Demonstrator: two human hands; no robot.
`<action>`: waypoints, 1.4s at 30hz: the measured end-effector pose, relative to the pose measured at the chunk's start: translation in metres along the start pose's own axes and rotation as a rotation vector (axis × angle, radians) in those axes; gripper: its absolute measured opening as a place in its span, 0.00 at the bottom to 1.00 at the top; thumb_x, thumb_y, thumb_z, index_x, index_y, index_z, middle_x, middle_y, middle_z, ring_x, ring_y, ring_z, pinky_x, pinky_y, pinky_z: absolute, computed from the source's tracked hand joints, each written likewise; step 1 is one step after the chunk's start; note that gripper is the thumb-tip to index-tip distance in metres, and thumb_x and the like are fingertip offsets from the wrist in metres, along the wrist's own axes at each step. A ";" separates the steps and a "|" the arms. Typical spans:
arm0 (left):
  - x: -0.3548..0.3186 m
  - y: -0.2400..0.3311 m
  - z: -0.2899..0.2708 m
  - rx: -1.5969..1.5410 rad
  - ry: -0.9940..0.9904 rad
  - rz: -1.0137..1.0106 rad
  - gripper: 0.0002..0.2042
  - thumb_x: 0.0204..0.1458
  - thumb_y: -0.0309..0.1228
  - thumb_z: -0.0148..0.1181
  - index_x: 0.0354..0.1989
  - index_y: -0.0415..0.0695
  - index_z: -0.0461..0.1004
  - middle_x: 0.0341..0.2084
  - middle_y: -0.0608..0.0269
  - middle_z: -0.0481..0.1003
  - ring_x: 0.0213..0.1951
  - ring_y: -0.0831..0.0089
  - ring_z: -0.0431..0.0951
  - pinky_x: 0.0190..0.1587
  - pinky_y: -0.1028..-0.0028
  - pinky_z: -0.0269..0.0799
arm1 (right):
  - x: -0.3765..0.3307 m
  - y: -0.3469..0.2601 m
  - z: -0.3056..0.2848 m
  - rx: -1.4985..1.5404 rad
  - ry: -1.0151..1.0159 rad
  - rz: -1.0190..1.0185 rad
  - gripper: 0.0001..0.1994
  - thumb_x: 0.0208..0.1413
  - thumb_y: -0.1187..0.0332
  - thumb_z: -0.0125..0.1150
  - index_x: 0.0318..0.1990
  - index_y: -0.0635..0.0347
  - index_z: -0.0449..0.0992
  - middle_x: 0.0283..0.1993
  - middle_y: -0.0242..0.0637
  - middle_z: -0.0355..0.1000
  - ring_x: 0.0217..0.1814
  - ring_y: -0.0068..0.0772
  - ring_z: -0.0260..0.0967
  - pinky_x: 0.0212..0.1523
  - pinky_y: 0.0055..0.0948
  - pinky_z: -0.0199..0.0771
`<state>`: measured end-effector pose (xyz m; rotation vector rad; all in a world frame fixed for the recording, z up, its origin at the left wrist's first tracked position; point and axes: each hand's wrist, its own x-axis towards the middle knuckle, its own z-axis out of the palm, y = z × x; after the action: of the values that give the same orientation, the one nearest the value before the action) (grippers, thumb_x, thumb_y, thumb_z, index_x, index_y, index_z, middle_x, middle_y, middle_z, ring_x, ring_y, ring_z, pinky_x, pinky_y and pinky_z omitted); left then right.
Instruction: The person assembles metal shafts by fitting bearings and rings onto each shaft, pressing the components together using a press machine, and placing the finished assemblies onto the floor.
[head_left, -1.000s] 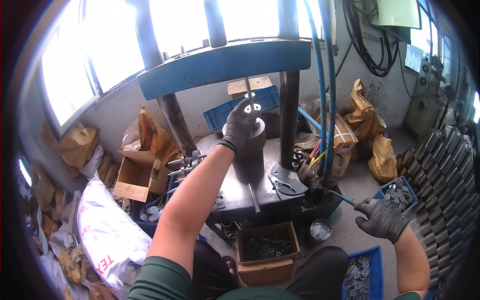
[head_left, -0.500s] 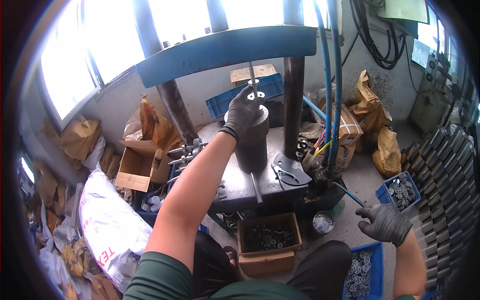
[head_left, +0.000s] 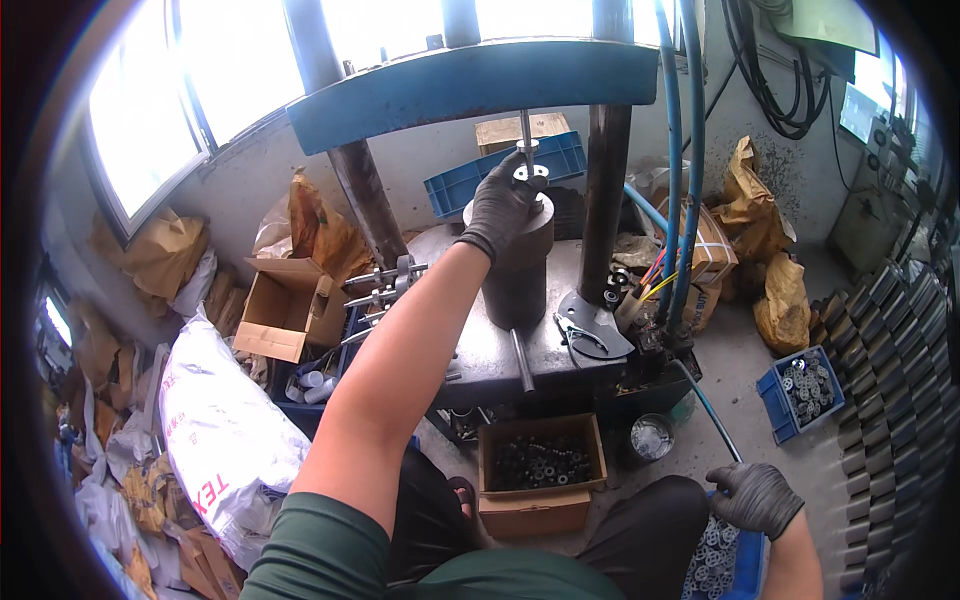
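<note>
My left hand [head_left: 503,205], in a dark glove, reaches to the top of a dark metal cylinder [head_left: 516,275] standing on the press table [head_left: 470,348]. Its fingers are closed around the edge of a pale, holed metal wheel [head_left: 530,173]. A thin upright rod [head_left: 526,128] with a small collar stands over that wheel, below the blue crossbeam [head_left: 470,92]. At the lower right my gloved right hand [head_left: 757,498] is closed on the end of a blue lever [head_left: 706,405]. A metal bar [head_left: 522,360] sticks out from the cylinder's foot.
Pliers [head_left: 582,333] lie on a dark plate on the table's right. An open carton [head_left: 542,495] of dark parts sits below. Blue bins [head_left: 768,392] of metal wheels stand at right, near stacked metal pieces [head_left: 880,370]. A white sack [head_left: 215,430] and cardboard box [head_left: 275,345] are at left.
My right hand has come down and left, its fingers closing on the lever, whose end is lower now. The left hand stays at the wheel. The whole view has shifted slightly.
</note>
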<state>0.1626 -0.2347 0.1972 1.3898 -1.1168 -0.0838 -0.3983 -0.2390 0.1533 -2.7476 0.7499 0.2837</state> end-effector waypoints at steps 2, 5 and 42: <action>0.006 -0.015 0.001 0.171 -0.025 0.072 0.24 0.59 0.28 0.68 0.65 0.51 0.73 0.29 0.67 0.77 0.27 0.83 0.76 0.28 0.78 0.77 | 0.002 0.002 -0.009 0.017 -0.045 0.040 0.20 0.52 0.55 0.61 0.47 0.58 0.84 0.42 0.51 0.81 0.43 0.53 0.81 0.49 0.47 0.80; 0.010 -0.026 -0.001 0.252 -0.014 0.153 0.24 0.60 0.31 0.68 0.65 0.51 0.73 0.28 0.64 0.79 0.28 0.81 0.78 0.31 0.75 0.78 | 0.007 0.005 -0.027 0.038 0.047 -0.034 0.20 0.53 0.57 0.60 0.47 0.61 0.84 0.42 0.54 0.81 0.42 0.52 0.81 0.49 0.46 0.81; 0.005 -0.002 -0.006 0.136 0.023 -0.085 0.24 0.60 0.39 0.69 0.61 0.42 0.75 0.31 0.55 0.84 0.31 0.76 0.83 0.38 0.72 0.80 | 0.014 0.014 -0.024 0.111 0.041 -0.060 0.17 0.53 0.65 0.59 0.49 0.62 0.83 0.40 0.55 0.80 0.43 0.56 0.80 0.47 0.45 0.81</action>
<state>0.1698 -0.2345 0.2001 1.5558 -1.0601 -0.0533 -0.3910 -0.2644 0.1698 -2.6724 0.6704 0.1685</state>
